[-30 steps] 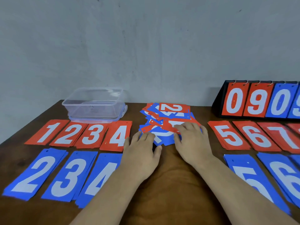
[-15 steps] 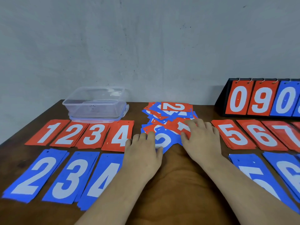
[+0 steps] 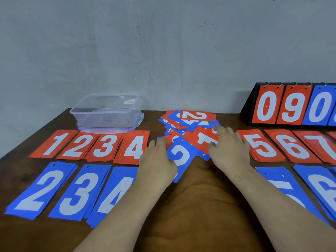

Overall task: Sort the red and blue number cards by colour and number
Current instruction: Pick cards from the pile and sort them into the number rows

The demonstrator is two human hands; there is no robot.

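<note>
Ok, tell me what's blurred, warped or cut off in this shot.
Head view: light is soft and even, shadows faint; the right hand is smeared by motion, the left hand less so; the wide lens splays the outer stacks, such as the blue 2 stack; the scoreboard runs off the right edge; pale glare streaks the clear container.

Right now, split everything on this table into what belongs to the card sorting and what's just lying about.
Belongs: unsorted pile; blue 2 card touched by the left hand; right hand on the pile; red stacks 1 to 4; red stacks 5 to 7; blue stacks 2 to 4; blue stacks 5 and 6.
Lying about: clear plastic box; flip scoreboard.
</note>
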